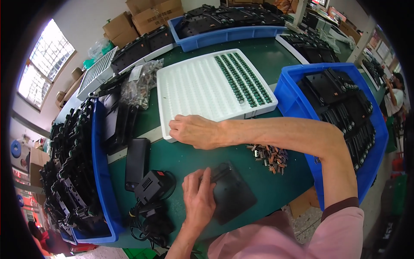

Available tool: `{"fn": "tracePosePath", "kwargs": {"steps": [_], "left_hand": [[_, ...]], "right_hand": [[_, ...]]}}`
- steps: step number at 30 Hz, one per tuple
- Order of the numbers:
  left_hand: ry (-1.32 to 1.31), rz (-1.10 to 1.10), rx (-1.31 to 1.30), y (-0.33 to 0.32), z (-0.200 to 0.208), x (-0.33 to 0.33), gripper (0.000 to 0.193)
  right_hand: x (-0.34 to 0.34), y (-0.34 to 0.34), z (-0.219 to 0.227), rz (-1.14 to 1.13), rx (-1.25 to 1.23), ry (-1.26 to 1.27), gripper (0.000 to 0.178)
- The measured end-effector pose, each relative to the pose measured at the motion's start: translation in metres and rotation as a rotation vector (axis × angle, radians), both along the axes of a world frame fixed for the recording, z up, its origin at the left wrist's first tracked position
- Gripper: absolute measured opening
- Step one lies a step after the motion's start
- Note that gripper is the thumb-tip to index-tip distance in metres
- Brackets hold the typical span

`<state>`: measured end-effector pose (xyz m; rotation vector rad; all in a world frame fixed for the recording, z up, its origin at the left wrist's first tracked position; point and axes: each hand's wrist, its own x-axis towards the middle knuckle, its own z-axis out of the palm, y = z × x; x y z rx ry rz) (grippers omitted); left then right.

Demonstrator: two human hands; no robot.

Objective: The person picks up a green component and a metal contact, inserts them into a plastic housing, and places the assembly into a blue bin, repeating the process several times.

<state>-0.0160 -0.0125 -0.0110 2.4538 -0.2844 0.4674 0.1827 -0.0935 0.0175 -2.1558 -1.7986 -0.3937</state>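
My left hand (199, 196) rests at the upper left edge of a flat black plastic plate (237, 196) on the green table, its fingers bent against that edge. My right arm reaches across to the left. The right hand (196, 131) is closed at the near left corner of a white tray (219, 113), fingertips curled down and hidden, so what they hold cannot be made out. Rows of small dark green round parts (243, 80) fill the tray's right side. Below my right forearm lies a pile of small brown and black parts (271, 159).
Blue bins of black plastic parts stand at the left (100, 172), right (297, 101) and back (224, 38). Left of my hand lie a long black box (137, 162) and a black adapter (154, 186) with cables. A clear bag (140, 84) of small parts sits left of the tray.
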Motion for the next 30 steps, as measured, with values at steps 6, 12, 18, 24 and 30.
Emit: {"fn": "tracePosePath", "kwargs": {"steps": [6,12,18,24,30], "left_hand": [[0.009,0.003,0.021,-0.005,0.004,0.001,0.043],[0.019,0.017,-0.002,-0.002,0.002,-0.001,0.043],[0.001,0.003,0.003,-0.001,0.001,0.001,0.044],[-0.007,0.018,0.029,-0.001,0.004,-0.001,0.041],[-0.005,0.0,0.15,-0.007,0.008,0.008,0.039]], "right_hand": [[0.032,0.026,-0.008,0.023,0.029,-0.001,0.013],[-0.001,-0.004,-0.007,0.006,0.08,0.097,0.017],[-0.004,-0.018,0.003,-0.017,-0.03,0.083,0.019],[0.033,-0.069,0.05,-0.407,0.027,0.178,0.025],[0.05,-0.126,0.044,-0.683,-0.302,0.325,0.011]]}}
